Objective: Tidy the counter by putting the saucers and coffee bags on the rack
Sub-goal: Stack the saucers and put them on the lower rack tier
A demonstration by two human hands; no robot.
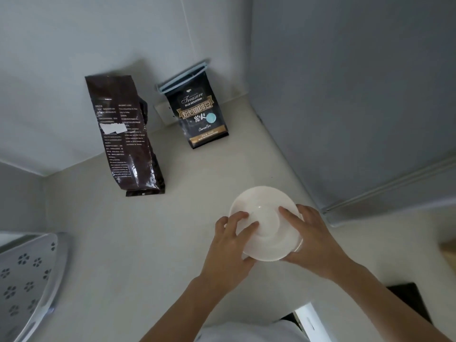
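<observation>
At lower right of centre, both hands close on white saucers (265,223): the left hand (229,245) has fingers curled over the near left rim, and the right hand (311,239) clamps the right edge, thumb on top. A second rim seems to peek out under the right side, so this is likely a small stack; how many I cannot tell. The glazed china looks slick, and if the hands lift unevenly a lower saucer could slide out and strike the counter (153,230). The rack (27,275), a perforated metal shelf, sits at far lower left, well apart, so the carry crosses open counter. Two coffee bags stand against the wall at the back: a tall brown bag (125,134) at upper left and a shorter black bag (197,112) near the corner. The pale, matt counter meets grey walls; a grey appliance (357,107) fills the right.
</observation>
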